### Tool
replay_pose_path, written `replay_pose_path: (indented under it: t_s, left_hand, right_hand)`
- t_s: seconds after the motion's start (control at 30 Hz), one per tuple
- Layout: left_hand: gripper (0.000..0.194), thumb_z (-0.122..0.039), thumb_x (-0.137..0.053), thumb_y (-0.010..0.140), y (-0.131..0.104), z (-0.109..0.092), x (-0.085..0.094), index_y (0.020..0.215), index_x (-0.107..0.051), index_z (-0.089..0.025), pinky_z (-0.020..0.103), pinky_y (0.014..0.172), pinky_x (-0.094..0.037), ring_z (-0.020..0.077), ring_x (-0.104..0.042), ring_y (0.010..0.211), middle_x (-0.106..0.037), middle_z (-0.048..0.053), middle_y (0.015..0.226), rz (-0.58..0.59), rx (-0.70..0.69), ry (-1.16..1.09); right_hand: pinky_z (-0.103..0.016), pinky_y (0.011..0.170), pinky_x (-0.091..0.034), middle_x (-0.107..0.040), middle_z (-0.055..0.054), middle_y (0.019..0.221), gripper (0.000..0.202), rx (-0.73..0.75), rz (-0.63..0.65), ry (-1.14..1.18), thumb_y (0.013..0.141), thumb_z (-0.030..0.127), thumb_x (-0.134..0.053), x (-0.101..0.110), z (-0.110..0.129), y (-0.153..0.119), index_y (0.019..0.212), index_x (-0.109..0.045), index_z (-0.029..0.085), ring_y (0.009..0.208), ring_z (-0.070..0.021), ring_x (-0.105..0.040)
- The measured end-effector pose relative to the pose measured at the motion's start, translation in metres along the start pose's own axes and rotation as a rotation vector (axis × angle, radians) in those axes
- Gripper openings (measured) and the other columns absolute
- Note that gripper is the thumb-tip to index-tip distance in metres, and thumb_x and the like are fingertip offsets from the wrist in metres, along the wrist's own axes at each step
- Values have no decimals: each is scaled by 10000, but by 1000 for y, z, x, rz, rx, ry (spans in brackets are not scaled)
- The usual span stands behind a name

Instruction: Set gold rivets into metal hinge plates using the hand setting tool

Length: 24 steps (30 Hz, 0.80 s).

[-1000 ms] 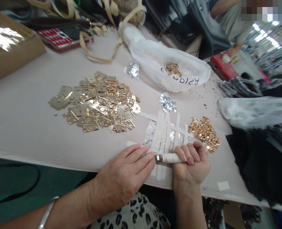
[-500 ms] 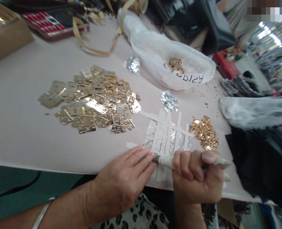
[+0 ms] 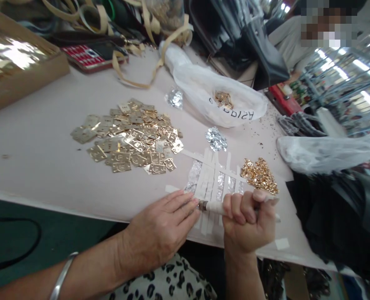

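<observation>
Gripping white-wrapped tool (image 3: 215,207) in right hand (image 3: 249,216), fist closed tight round the handle. Held roughly level above the near edge of the table (image 3: 31,166), dull metal collar pointing at left fingertips. Keeping left hand (image 3: 160,233) low and flattish, fingers together, by the near ends of white tape strips (image 3: 209,175). Can't tell from this angle about any small part under those fingers.

Seeing smooth, pale tabletop; crinkly clear film (image 3: 193,175) under crossed tape; flat, shiny rectangular gold plates (image 3: 135,137) in a heap; round silver discs (image 3: 216,138); small glossy gold pieces (image 3: 260,175); thin, cloudy plastic bag (image 3: 197,87).

Versus half a second ago: showing more cardboard box (image 3: 31,83) at upper left, right fist smaller in view. Tool: cylindrical, matte wrap, partly hidden by fist.
</observation>
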<state>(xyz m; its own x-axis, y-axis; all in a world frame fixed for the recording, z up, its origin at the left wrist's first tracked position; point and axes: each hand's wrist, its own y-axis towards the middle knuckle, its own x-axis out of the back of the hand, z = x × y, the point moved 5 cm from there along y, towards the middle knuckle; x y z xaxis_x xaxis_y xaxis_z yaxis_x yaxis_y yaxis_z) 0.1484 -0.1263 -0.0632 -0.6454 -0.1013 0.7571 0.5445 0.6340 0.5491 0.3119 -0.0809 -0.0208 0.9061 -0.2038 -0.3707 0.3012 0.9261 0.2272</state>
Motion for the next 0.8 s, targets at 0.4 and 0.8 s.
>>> replay_pose_path:
  t_s: [0.4,0.8]
  left_hand:
    - [321,-170,-483,948,-3,-1,-4,1190,-671,-75,461,1128,-461,285,-587,1246,-666,172,1283,-8,-5,-3]
    - [211,-97,-514,913,-5,-1,4,1045,-679,-95,430,1109,-488,232,-633,1116,-701,123,1097,-94,-30,-24]
  right_hand:
    - [-232,384,-279,-278,97,475,251,-17,154,-224,978,352,-562,-37,3,-9,778,-669,245,360,-78,-254]
    - [-252,415,-321,-353,77,515,249,159,146,-320,984,266,-517,-43,30,-8,769,-641,246,402,-87,-348]
